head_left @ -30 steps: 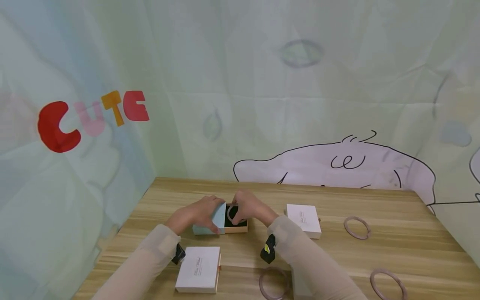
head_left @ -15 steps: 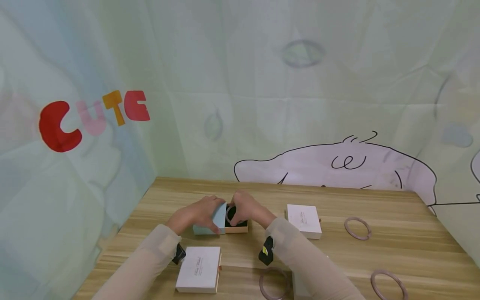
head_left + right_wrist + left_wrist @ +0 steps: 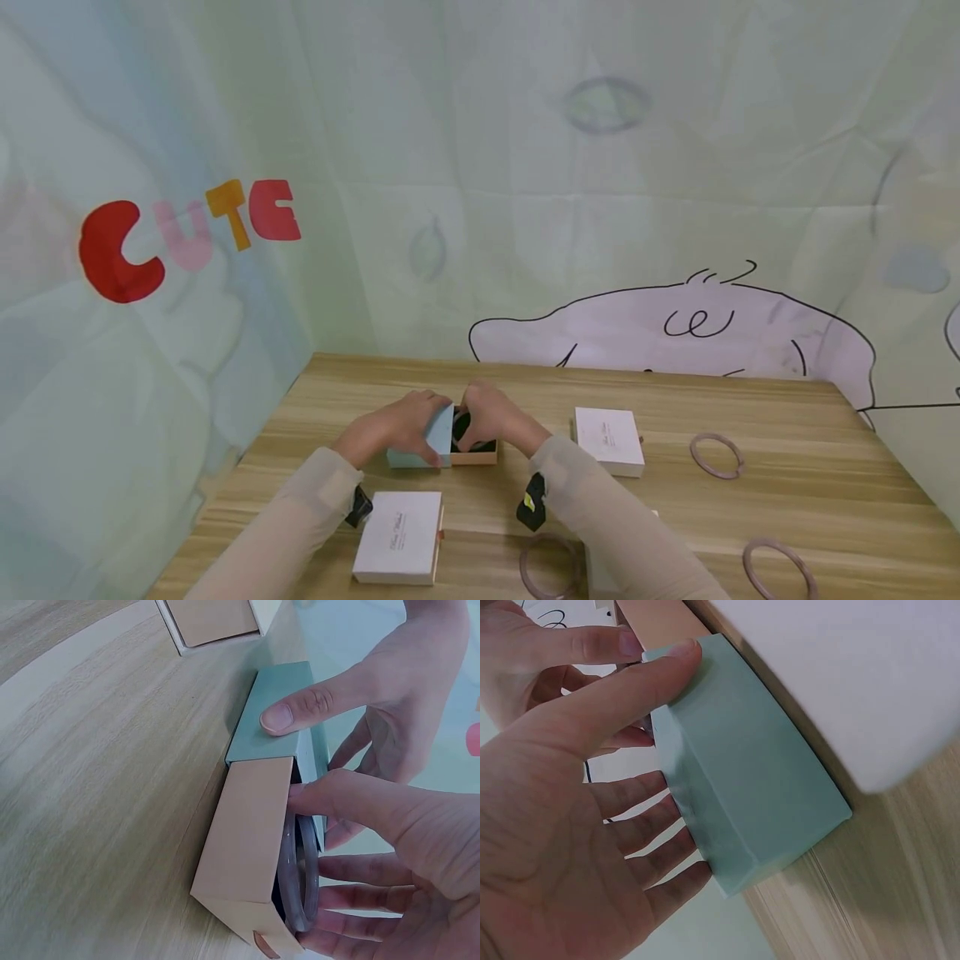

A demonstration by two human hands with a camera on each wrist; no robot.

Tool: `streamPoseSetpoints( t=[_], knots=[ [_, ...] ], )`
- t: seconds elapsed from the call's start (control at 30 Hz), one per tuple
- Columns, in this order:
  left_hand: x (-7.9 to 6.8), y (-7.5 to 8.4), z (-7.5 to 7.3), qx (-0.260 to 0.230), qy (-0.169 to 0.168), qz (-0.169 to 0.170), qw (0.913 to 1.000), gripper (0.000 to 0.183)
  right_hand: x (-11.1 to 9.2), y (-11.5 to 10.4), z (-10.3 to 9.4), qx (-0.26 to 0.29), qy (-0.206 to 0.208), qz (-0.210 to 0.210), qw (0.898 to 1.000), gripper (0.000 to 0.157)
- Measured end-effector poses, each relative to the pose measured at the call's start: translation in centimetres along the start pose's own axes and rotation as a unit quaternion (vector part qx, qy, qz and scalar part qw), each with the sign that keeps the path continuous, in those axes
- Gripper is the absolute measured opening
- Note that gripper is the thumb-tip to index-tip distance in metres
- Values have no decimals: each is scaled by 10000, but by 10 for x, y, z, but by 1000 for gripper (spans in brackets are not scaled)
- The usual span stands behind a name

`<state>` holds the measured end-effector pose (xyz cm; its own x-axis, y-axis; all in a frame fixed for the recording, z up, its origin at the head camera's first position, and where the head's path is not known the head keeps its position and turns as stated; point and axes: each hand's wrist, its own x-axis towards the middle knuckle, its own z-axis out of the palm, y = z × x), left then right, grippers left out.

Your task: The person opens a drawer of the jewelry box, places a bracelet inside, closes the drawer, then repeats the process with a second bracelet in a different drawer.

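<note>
Gripping blue box (image 3: 757,750) w/ L hand (image 3: 401,425), thumb on top, fingers along side; abt lower ctr of head view. Pinching bangle (image 3: 287,874) betw. thumb & fingers of R hand (image 3: 491,417), set in box's part-open drawer (image 3: 244,832); exact tilt hard to tell. Also on wood table (image 3: 472,508): far white box (image 3: 609,437) R of ctr, near white box (image 3: 399,537) bottom L of ctr, far bangle (image 3: 693,452) at R, corner bangle (image 3: 765,542) lower R, near bangle (image 3: 523,567) bottom ctr, next to part-hidden pale box (image 3: 602,575).
</note>
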<state>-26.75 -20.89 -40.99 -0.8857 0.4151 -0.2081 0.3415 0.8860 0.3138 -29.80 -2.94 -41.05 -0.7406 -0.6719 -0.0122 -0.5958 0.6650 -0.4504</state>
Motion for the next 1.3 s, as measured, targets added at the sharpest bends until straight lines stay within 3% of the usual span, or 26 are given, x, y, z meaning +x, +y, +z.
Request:
streamPoseSetpoints(
  t=[0.27, 0.67, 0.97, 1.3],
  knots=[
    [1, 1, -3, 42, 7, 43, 10000, 93, 2, 1, 0, 15, -36, 127, 9999, 43],
    [3, 4, -5, -46, 6, 23, 10000, 94, 1, -2, -1, -276, -114, 312, 9991, 40],
    [0, 4, -3, -18, -1, 49, 10000, 94, -4, -5, 3, -68, -102, 397, 9991, 36],
    [-2, 1, 1, -33, 38, -8, 10000, 93, -2, -5, 9, -288, -153, 582, 9978, 38]
  ],
)
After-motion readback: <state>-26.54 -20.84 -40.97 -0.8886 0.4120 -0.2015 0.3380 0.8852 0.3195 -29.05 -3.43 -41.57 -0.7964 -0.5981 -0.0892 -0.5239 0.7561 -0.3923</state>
